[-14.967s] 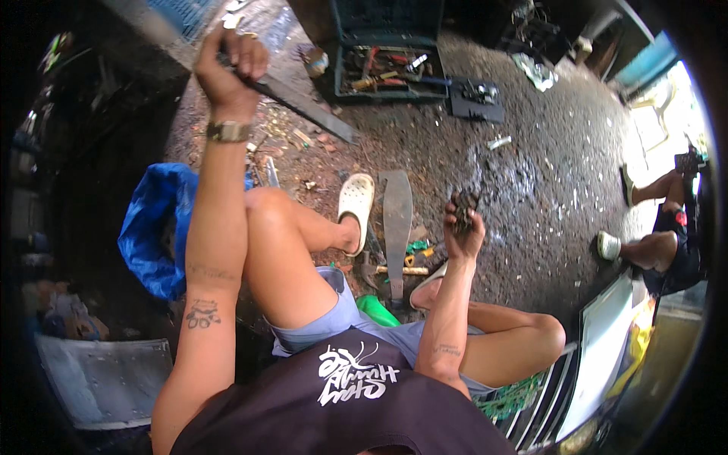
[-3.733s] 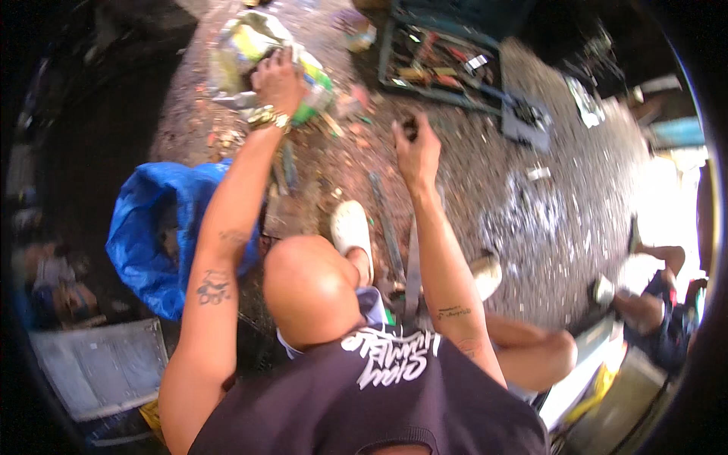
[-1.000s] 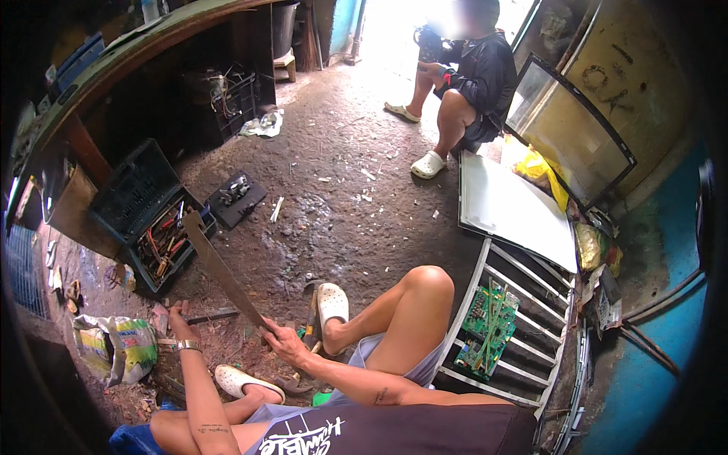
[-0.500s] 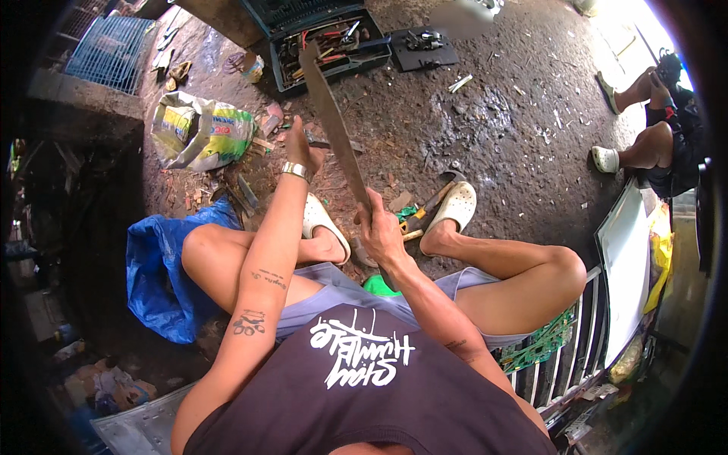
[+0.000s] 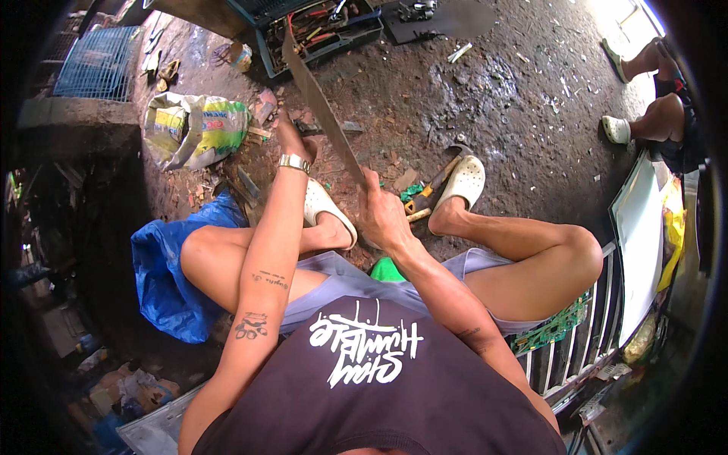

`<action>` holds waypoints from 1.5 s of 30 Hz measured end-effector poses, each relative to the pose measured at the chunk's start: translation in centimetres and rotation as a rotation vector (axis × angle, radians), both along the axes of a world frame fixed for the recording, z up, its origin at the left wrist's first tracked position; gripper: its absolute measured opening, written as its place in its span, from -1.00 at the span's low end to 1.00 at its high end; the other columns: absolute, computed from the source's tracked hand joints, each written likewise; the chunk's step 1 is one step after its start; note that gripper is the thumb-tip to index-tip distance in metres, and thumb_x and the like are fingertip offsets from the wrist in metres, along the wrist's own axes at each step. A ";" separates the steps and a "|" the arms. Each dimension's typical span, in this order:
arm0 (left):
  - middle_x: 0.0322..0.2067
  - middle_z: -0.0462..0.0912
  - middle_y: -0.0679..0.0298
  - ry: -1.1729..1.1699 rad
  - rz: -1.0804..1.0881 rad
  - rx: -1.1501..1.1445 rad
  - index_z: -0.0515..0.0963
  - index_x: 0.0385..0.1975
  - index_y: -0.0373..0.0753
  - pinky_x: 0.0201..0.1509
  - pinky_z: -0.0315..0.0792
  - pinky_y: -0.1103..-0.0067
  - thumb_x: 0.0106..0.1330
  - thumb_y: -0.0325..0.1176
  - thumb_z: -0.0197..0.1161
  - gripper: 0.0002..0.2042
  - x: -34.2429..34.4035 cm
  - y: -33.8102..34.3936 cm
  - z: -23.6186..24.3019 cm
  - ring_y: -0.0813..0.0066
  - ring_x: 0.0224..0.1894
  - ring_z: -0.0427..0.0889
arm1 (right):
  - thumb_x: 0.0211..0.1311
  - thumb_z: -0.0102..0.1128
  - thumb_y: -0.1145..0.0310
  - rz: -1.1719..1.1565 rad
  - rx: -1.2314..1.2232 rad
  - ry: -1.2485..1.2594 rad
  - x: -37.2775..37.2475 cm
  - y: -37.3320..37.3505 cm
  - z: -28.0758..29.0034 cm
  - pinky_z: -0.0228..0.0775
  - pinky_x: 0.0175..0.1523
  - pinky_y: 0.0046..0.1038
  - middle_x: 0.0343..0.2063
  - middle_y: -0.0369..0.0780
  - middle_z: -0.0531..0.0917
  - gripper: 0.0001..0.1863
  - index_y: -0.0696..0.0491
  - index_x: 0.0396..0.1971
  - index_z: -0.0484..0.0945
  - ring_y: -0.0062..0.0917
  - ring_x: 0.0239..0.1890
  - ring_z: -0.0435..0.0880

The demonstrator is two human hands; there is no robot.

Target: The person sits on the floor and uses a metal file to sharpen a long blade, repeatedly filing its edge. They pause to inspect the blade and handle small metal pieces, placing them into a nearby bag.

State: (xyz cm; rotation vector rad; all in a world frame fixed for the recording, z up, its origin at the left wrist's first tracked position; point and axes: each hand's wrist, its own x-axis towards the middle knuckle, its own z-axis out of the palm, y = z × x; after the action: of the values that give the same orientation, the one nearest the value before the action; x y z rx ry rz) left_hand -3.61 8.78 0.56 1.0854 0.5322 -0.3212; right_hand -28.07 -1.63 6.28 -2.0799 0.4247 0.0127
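My right hand point(image 5: 385, 216) is closed around the handle end of a long machete point(image 5: 324, 114) with a worn, brownish blade. The blade slants up and to the left, its tip overlapping the open toolbox in the picture. Left of the blade, my left hand point(image 5: 294, 142), with a metal watch point(image 5: 294, 162) at its wrist, reaches forward with its fingers stretched out. Nothing shows in it, though its palm is partly hidden. A dark flat bar point(image 5: 343, 127) lies on the ground behind the blade. Beside my right foot lies a hammer point(image 5: 441, 176).
The blue toolbox point(image 5: 374, 29) full of hand tools stands ahead. A printed sack point(image 5: 199, 144) sits at the left, above a blue tarp point(image 5: 163, 280). Green circuit boards point(image 5: 557, 326) rest on the slatted bench at my right. Another person's legs point(image 5: 656, 121) show at the far right.
The machete's tip has shifted left and slightly up in the picture. My left hand has moved a little left. The toolbox and the ground ahead sit higher in view.
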 end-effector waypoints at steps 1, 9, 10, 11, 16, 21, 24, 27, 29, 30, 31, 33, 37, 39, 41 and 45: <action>-0.09 0.57 0.15 0.019 0.019 -0.008 0.41 -0.03 -0.20 0.16 0.37 -0.07 0.47 0.13 -0.01 -0.53 0.0 -0.2 0.0 0.11 0.05 0.54 | 0.41 0.00 0.39 -0.040 0.009 -0.054 -0.2 0.1 0.1 0.34 -0.37 0.14 -0.56 0.14 0.61 -0.55 0.04 0.23 0.15 0.18 -0.45 0.60; -0.49 0.50 0.34 -0.056 0.057 0.097 0.49 -0.19 -0.02 -0.26 0.55 0.28 0.37 0.09 0.17 -0.68 -0.8 -1.5 2.0 0.33 -0.35 0.59 | 0.40 -0.05 0.38 0.115 -0.096 0.212 -0.6 -0.3 -0.5 0.43 -0.32 0.07 -0.44 0.13 0.65 -0.62 0.11 0.17 0.23 0.14 -0.40 0.63; -0.43 0.52 0.33 -0.036 0.045 0.055 0.48 -0.18 -0.03 -0.28 0.55 0.31 0.37 0.06 0.18 -0.70 -0.8 -1.5 2.1 0.33 -0.32 0.61 | 0.32 -0.11 0.38 0.142 -0.102 0.174 -0.5 -0.4 -0.4 0.46 -0.21 0.08 -0.33 0.16 0.67 -0.54 0.10 0.22 0.24 0.10 -0.29 0.68; -0.38 0.54 0.31 -0.003 0.036 0.061 0.47 -0.17 -0.04 -0.30 0.55 0.34 0.36 0.02 0.19 -0.71 -0.7 -1.4 2.1 0.33 -0.30 0.62 | 0.32 -0.11 0.40 0.133 -0.094 0.102 -0.3 -0.5 -0.4 0.47 -0.22 0.08 -0.33 0.15 0.66 -0.54 0.09 0.22 0.24 0.10 -0.30 0.67; 0.13 0.35 0.17 0.048 0.004 0.184 0.14 0.30 -0.24 0.09 0.47 0.05 0.49 0.11 -0.03 -0.39 -0.4 -1.7 2.1 0.17 0.08 0.54 | 0.33 -0.04 0.40 -0.074 -0.057 -0.195 -1.0 -0.3 0.9 0.47 -0.27 0.06 -0.29 0.07 0.66 -0.53 0.06 0.23 0.24 0.10 -0.34 0.66; -0.21 0.58 0.22 0.044 -0.049 0.262 0.43 0.01 -0.25 -0.22 0.53 0.13 0.49 0.12 -0.04 -0.50 -0.1 -2.7 3.5 0.26 -0.23 0.66 | 0.34 0.04 0.47 -0.049 -0.099 -0.145 -0.7 -0.1 0.8 0.46 -0.31 0.02 -0.40 0.12 0.66 -0.54 0.10 0.22 0.24 0.10 -0.35 0.66; -0.23 0.57 0.26 -0.037 0.047 0.151 0.49 -0.11 -0.14 -0.24 0.53 0.30 0.44 0.12 0.04 -0.58 -0.7 -2.9 3.6 0.27 -0.30 0.62 | 0.36 -0.04 0.42 0.162 -0.176 0.185 0.0 -0.6 0.5 0.43 -0.29 0.07 -0.42 0.13 0.65 -0.55 0.11 0.22 0.21 0.12 -0.36 0.65; -0.16 0.52 0.20 -0.041 0.054 0.219 0.39 -0.03 -0.21 -0.28 0.52 0.22 0.46 0.19 -0.03 -0.49 -0.7 -2.9 3.0 0.21 -0.27 0.61 | 0.37 -0.10 0.39 0.114 -0.100 0.128 0.0 -0.8 0.8 0.40 -0.26 0.10 -0.42 0.14 0.65 -0.56 0.11 0.22 0.20 0.14 -0.36 0.64; 0.02 0.44 0.17 -0.044 0.073 0.231 0.34 0.09 -0.25 -0.14 0.51 0.18 0.47 0.16 -0.03 -0.46 0.0 -3.3 2.5 0.19 -0.11 0.58 | 0.37 -0.08 0.38 0.019 -0.099 -0.045 -0.4 -0.6 1.1 0.40 -0.31 0.09 -0.42 0.13 0.65 -0.57 0.07 0.21 0.21 0.13 -0.37 0.63; 0.10 0.37 0.17 -0.031 0.069 0.238 0.31 0.15 -0.27 -0.05 0.49 0.15 0.48 0.14 -0.02 -0.44 0.1 -3.4 2.4 0.17 -0.03 0.54 | 0.38 -0.08 0.38 -0.051 -0.094 -0.157 -0.8 -0.3 1.3 0.40 -0.32 0.09 -0.42 0.12 0.65 -0.57 0.07 0.21 0.22 0.13 -0.37 0.63; 0.17 0.30 0.18 0.013 0.068 0.239 0.28 0.22 -0.29 0.04 0.47 0.13 0.48 0.11 -0.02 -0.42 0.3 -3.5 2.3 0.16 0.05 0.51 | 0.38 -0.08 0.37 -0.114 -0.106 -0.323 -0.9 -0.2 1.4 0.40 -0.33 0.08 -0.42 0.12 0.65 -0.58 0.06 0.21 0.23 0.13 -0.37 0.64; 0.11 0.42 0.15 -0.013 0.031 0.257 0.32 0.21 -0.31 0.05 0.50 0.17 0.48 0.11 -0.01 -0.42 0.5 -3.6 2.5 0.15 0.01 0.56 | 0.31 -0.06 0.41 -0.083 -0.125 -0.240 -0.7 -0.1 1.2 0.45 -0.32 0.05 -0.44 0.13 0.66 -0.55 0.13 0.20 0.24 0.10 -0.40 0.65; -0.23 0.54 0.22 -0.129 0.052 0.126 0.41 -0.06 -0.26 -0.23 0.53 0.29 0.49 0.10 0.00 -0.54 0.0 -3.3 2.8 0.34 -0.22 0.60 | 0.36 -0.08 0.38 0.109 -0.159 0.078 0.2 -0.9 0.5 0.41 -0.34 0.10 -0.48 0.13 0.64 -0.54 0.19 0.21 0.18 0.14 -0.43 0.63; -0.16 0.53 0.23 -0.094 0.069 0.165 0.40 -0.03 -0.25 -0.16 0.52 0.33 0.49 0.09 0.02 -0.54 -0.1 -3.1 2.7 0.36 -0.16 0.58 | 0.29 -0.07 0.42 0.118 -0.137 0.161 0.3 -1.2 0.7 0.43 -0.31 0.11 -0.51 0.13 0.65 -0.59 0.15 0.12 0.25 0.15 -0.41 0.64; -0.04 0.50 0.20 -0.135 0.055 0.151 0.38 0.09 -0.26 -0.07 0.50 0.32 0.48 0.11 0.02 -0.49 0.2 -3.1 2.3 0.32 -0.09 0.56 | 0.31 -0.08 0.42 0.031 -0.126 -0.015 0.2 -1.4 1.3 0.44 -0.30 0.09 -0.40 0.13 0.66 -0.58 0.14 0.16 0.25 0.15 -0.38 0.64; 0.24 0.34 0.16 0.027 0.044 0.260 0.21 0.37 -0.31 0.08 0.39 0.27 0.48 0.16 -0.05 -0.31 0.8 -3.4 1.9 0.23 -0.02 0.48 | 0.33 -0.10 0.43 -0.091 -0.045 -0.158 -0.3 -0.8 2.5 0.45 -0.26 0.08 -0.26 0.13 0.67 -0.57 0.11 0.19 0.24 0.15 -0.31 0.65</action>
State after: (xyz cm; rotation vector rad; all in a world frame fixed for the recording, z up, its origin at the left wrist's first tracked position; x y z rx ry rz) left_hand -2.82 5.38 2.46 1.3196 0.6329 -0.2327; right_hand -28.33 -2.41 8.79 -2.0855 0.4252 -0.2150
